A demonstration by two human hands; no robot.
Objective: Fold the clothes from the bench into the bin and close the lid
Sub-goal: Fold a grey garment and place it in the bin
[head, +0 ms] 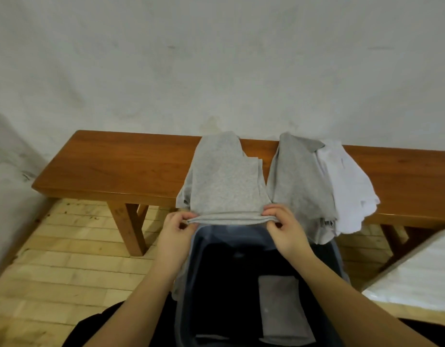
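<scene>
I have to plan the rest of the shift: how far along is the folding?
Done: one folded grey piece lies in the dark plastic bin. In hand: left hand and right hand pinch the light grey garment on the wooden bench. Left: the grey and white clothes pile, then the lid, not in view.

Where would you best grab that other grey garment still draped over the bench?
Take the grey garment by its collar end at the wall side of the bench, from above: that end lies flat on the wood, while the near end hangs limp off the edge.

Bin (188, 266) before bench (111, 169); two garment piles (224, 176) (316, 181) on bench, side by side.
</scene>
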